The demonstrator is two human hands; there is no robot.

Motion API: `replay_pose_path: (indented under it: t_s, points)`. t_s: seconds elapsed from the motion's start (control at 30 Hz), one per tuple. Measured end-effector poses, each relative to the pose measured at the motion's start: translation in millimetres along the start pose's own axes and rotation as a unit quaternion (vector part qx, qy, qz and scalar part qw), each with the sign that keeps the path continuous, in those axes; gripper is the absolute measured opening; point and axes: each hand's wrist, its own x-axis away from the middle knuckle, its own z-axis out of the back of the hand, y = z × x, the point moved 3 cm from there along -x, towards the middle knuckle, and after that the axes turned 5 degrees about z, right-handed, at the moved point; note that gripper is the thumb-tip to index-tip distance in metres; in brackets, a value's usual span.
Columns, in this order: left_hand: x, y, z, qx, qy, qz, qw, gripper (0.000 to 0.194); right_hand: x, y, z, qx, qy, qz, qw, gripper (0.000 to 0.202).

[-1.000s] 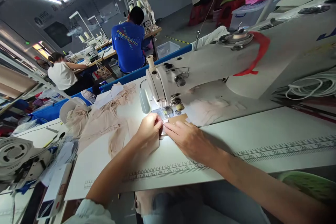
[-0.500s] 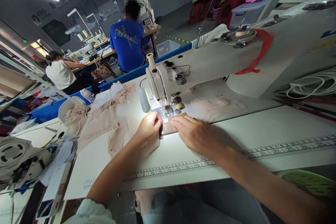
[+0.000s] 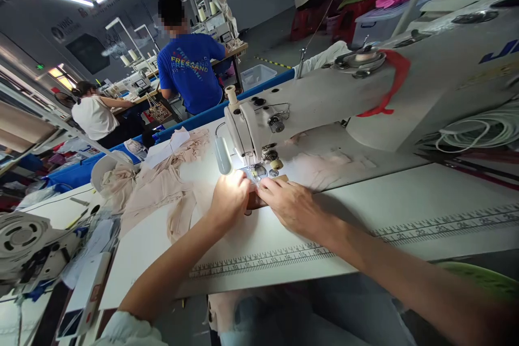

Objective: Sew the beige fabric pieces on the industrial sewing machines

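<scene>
Since the earlier frame, my right hand [image 3: 290,205] has moved in toward my left hand [image 3: 229,194], and the gap between their fingertips is narrower. I have the left one curled, its fingers bunched beside the needle area [image 3: 258,172]; whether it pinches anything, I cannot tell. My right one has its fingers bent and drawn together over the brown piece [image 3: 256,201]; whether they grip or only press is hidden. That piece lies flat just in front of the needle area, partly covered by my fingers. I see no finished seam on it, so how much is done and how much is left, I cannot judge. Behind my hands stands the sewing machine [image 3: 312,105], with a small lamp [image 3: 223,155] beside its head. To the left, beige fabric [image 3: 152,197] lies crumpled on the bench [image 3: 405,194]; farther off, a person in a blue shirt [image 3: 192,73] leans left of their earlier position.
</scene>
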Motion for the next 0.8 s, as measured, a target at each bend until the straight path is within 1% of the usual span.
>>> replay_pose_path:
  t_s: [0.07, 0.1, 0.2, 0.27, 0.37, 0.53, 0.67, 0.8]
  points:
    - [11, 9, -4.0, 0.008, 0.024, -0.069, 0.997, 0.021, 0, 0, -2, -0.001, -0.002, 0.001, 1.0, 0.024]
    - [16, 12, -7.0, 0.017, 0.037, -0.086, 0.995, 0.024, 0, 0, -2, -0.003, -0.001, 0.002, 1.0, 0.024]
    - [27, 13, -16.4, 0.026, 0.068, -0.102, 0.992, 0.03, 1, -1, 0, -0.006, 0.008, 0.002, 1.0, 0.026]
    - [30, 12, -20.9, 0.024, 0.076, -0.111, 0.991, 0.032, 2, 0, 2, -0.016, 0.016, 0.001, 1.0, 0.027]
    - [26, 9, -25.0, 0.021, 0.072, -0.107, 0.991, 0.033, 2, 7, 4, -0.04, 0.03, -0.02, 0.999, 0.03]
    - [13, 4, -30.1, 0.011, 0.066, -0.077, 0.995, 0.032, 3, 27, 0, -0.047, 0.047, -0.096, 0.993, 0.034]
    - [5, 2, -32.5, 0.004, 0.07, -0.08, 0.994, 0.032, 6, 30, -3, -0.068, 0.049, -0.098, 0.992, 0.036]
    - [2, 1, -33.6, 0.01, 0.065, -0.077, 0.995, 0.031, 9, 29, -1, -0.081, 0.055, -0.101, 0.99, 0.035]
